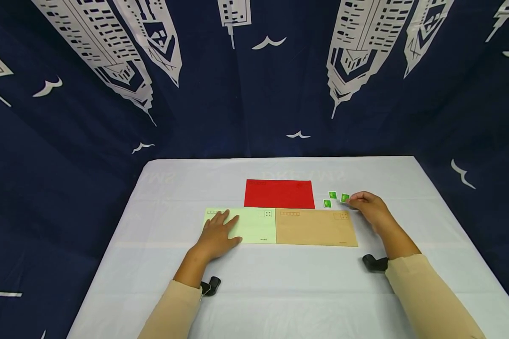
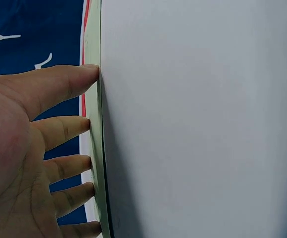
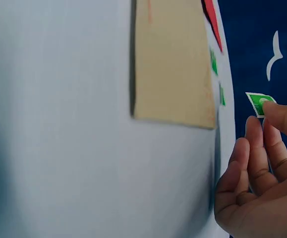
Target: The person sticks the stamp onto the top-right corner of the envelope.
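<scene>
Between thumb and fingertips, my right hand [image 1: 370, 207] pinches a green postage stamp [image 3: 258, 103] with a white toothed border. Two more green stamps, one upper [image 1: 332, 195] and one lower [image 1: 327, 203], lie just left of it on the table. My left hand [image 1: 218, 235] rests with spread fingers on the pale green envelope [image 1: 256, 230], covering its left part. Against that envelope's right edge lies a brown envelope [image 1: 316, 228], below and left of my right hand. A red envelope [image 1: 279, 193] lies behind both.
All of this is on a white-covered table [image 1: 297, 292]. A dark blue curtain [image 1: 246, 103] with white building and bird prints hangs behind it. Black wrist cameras, left [image 1: 211, 286] and right [image 1: 374, 263], sit at the sleeve cuffs.
</scene>
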{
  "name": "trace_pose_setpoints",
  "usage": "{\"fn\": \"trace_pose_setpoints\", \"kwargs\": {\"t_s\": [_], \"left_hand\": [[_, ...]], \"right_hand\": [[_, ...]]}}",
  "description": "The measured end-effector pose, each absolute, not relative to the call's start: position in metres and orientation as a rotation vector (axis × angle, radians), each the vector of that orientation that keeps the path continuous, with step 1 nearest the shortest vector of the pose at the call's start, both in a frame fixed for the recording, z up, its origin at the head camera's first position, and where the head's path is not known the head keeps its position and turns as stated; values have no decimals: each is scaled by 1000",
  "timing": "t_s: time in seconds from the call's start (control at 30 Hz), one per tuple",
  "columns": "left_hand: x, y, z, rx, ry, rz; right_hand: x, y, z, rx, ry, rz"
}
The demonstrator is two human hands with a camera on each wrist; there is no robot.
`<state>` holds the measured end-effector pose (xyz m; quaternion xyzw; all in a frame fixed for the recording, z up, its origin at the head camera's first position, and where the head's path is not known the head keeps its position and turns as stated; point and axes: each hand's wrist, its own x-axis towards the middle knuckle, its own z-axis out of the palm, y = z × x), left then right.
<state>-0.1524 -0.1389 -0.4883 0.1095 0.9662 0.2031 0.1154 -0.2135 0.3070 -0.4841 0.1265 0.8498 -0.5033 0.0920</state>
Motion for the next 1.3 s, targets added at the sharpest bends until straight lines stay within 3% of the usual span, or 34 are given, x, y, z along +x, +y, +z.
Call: {"fn": "trace_pose_setpoints", "kwargs": {"t_s": [0.5, 1.3], "left_hand": [[-151, -140, -489, 325, 2822, 599], [-149, -140, -484, 340, 2814, 608]], "right_hand": [[-201, 289, -470, 275, 2372, -1824], [-185, 250, -465, 103, 2329, -1965]]}}
